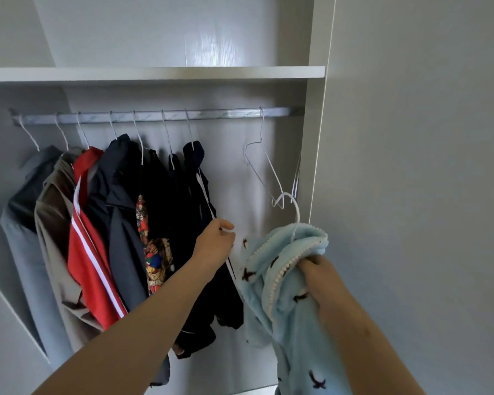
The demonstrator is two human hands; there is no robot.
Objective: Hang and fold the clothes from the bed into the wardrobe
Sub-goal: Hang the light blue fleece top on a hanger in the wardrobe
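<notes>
A light blue fleece garment (280,283) with small dark bird shapes and a white zip sits on a white wire hanger (293,212), below the wardrobe rail (154,116). My right hand (317,273) grips the garment by its collar at the lower right. My left hand (216,242) reaches to the garment's left shoulder and pinches a white strip there, beside the dark clothes. The hanger's hook is free of the rail.
Several garments hang on the rail: grey (20,212), brown, red with white stripes (89,238), dark blue and black (194,223). An empty wire hanger (261,158) hangs at the right. A shelf (154,72) runs above; the wardrobe's side panel (314,138) stands close on the right.
</notes>
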